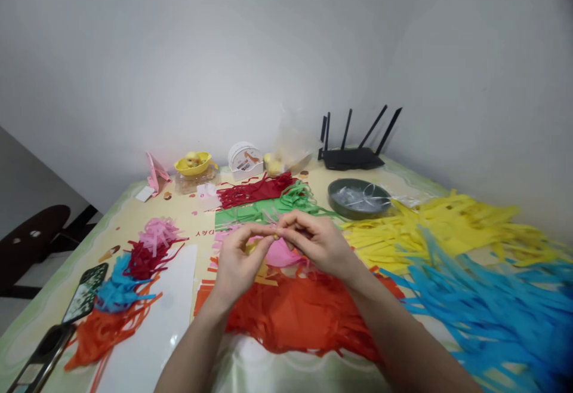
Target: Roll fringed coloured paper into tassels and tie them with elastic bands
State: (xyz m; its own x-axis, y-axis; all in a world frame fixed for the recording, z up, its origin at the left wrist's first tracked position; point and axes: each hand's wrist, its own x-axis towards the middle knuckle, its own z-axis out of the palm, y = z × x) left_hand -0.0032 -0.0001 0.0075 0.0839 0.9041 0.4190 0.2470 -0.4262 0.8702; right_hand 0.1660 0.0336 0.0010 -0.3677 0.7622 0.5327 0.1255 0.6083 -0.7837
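Note:
My left hand [235, 261] and my right hand [316, 240] meet over the middle of the table, fingertips pinched together on a small yellowish piece [274, 236] that I cannot name. Under them lies a pink fringed paper sheet [280, 252], and nearer to me an orange fringed sheet [304, 315]. Green fringed paper [268, 208] and red fringed paper [255, 190] lie just beyond my hands.
Yellow fringed paper [447, 226] and blue fringed paper [483, 309] cover the right side. A dark bowl [358, 199] and a black router [353, 154] stand behind. At left lie finished tassels [134, 267], a white sheet [152, 327], a phone [85, 294] and a yellow dish [193, 165].

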